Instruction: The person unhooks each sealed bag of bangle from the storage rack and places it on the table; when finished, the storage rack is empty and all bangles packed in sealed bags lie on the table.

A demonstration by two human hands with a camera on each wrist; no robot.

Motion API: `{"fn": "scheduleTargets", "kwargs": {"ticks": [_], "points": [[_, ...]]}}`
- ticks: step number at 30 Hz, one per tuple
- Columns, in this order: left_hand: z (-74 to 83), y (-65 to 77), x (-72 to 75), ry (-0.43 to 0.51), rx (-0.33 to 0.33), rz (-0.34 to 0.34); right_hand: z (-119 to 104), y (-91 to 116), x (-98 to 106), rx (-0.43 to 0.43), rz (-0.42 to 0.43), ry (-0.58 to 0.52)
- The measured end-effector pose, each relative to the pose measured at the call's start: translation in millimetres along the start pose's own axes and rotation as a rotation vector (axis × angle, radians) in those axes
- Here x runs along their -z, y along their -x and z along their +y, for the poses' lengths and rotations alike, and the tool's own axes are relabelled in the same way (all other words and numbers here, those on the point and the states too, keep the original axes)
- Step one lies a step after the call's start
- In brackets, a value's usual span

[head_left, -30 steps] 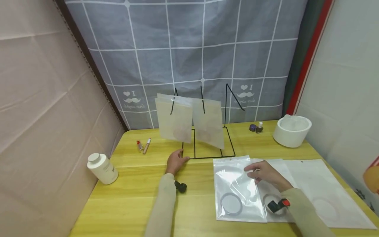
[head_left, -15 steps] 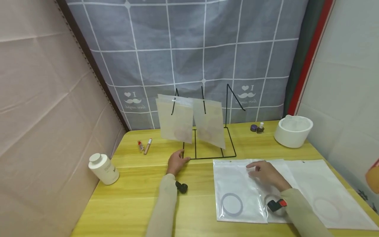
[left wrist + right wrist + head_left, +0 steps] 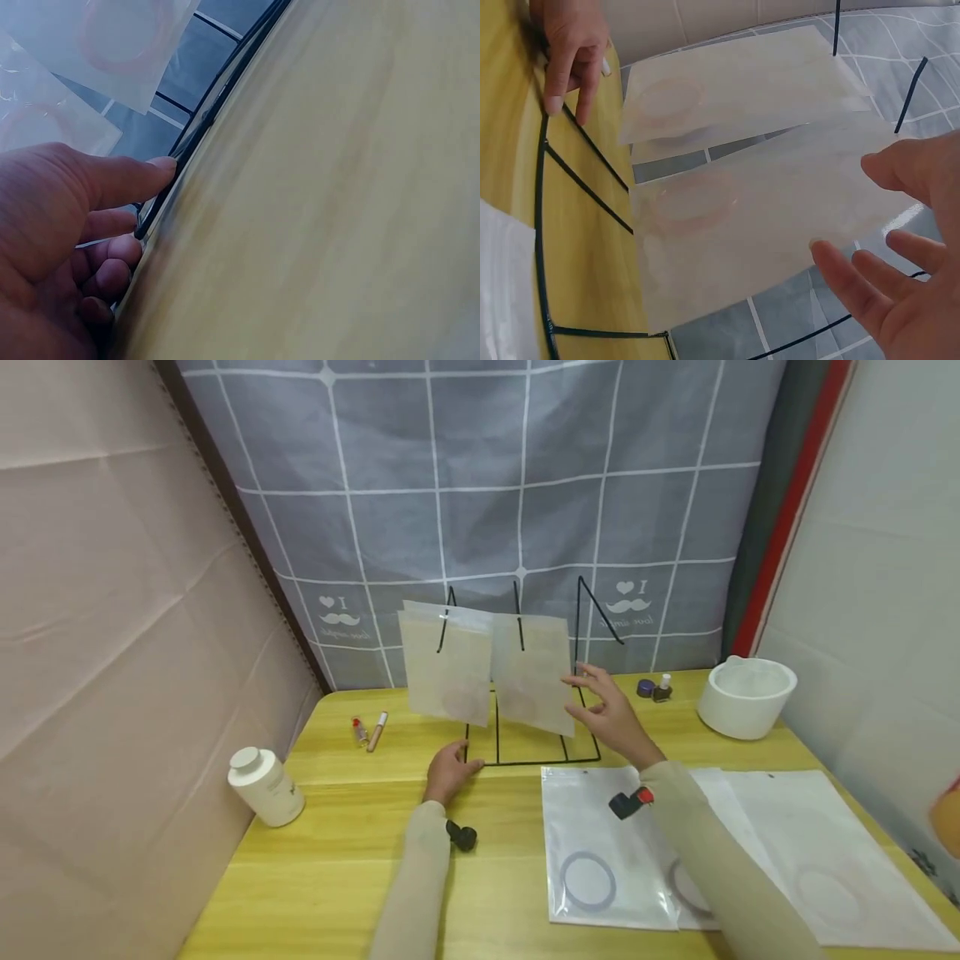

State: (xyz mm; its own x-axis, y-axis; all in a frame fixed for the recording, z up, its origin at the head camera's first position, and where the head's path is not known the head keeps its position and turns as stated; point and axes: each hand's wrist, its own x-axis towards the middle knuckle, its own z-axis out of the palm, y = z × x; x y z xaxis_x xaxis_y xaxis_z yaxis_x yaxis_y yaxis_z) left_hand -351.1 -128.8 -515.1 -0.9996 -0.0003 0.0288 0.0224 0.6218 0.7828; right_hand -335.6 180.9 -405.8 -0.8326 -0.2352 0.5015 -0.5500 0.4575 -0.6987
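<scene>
A grey gridded curtain [image 3: 480, 527] backs the wooden table [image 3: 322, 893]. The black wire rack [image 3: 540, 762] stands on it, a translucent bag [image 3: 532, 681] hanging from its middle hook [image 3: 521, 633]. The left hand [image 3: 450, 770] pinches the base's front-left corner; a firm hold should limit tipping. The right hand [image 3: 611, 714], loosely spread and gripping nothing, is beside the bag; light edge contact should limit swinging.

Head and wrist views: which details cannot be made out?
Middle tabletop ring: head view, partly behind right sleeve.
Print on white bottle: head view, too small.
Orange thing: head view, cut by edge.
Contact between right hand and nearer hanging bag: right wrist view, overlap hides it.
</scene>
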Motion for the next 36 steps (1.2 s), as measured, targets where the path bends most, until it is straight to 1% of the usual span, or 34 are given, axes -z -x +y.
{"fn": "scheduleTargets", "kwargs": {"ticks": [3,6,9,12,17,23,30,32,36], "points": [[0.0,0.8,-1.0,0.004,-0.001,-0.001,-3.8,-22.0,-7.6,0.026,0.040,0.000],[-0.6,0.7,-1.2,0.013,-0.002,-0.001,-6.3,-37.7,-12.6,0.042,0.075,-0.020],[-0.1,1.0,-3.1,0.024,-0.005,-0.007,-6.1,-45.7,-13.8,0.059,0.110,-0.010],[1.2,2.6,-3.7,0.034,-0.004,-0.011,-5.7,-47.7,-13.8,0.067,0.138,0.016],[2.1,4.4,-2.6,0.031,-0.002,0.001,-7.0,-43.8,-12.9,0.088,0.155,0.049],[-0.7,1.8,-0.9,0.008,-0.002,0.008,-13.8,-33.3,-7.5,0.139,0.171,0.099],[-2.7,-1.2,0.6,-0.020,-0.014,0.006,-24.6,-12.7,1.6,0.227,0.140,0.123],[-3.8,-2.3,0.4,-0.028,-0.025,0.004,-27.3,-7.2,3.3,0.266,0.143,0.169],[-5.2,-3.0,-0.1,-0.027,-0.048,-0.003,-37.1,2.9,8.9,0.367,0.188,0.304]]}}
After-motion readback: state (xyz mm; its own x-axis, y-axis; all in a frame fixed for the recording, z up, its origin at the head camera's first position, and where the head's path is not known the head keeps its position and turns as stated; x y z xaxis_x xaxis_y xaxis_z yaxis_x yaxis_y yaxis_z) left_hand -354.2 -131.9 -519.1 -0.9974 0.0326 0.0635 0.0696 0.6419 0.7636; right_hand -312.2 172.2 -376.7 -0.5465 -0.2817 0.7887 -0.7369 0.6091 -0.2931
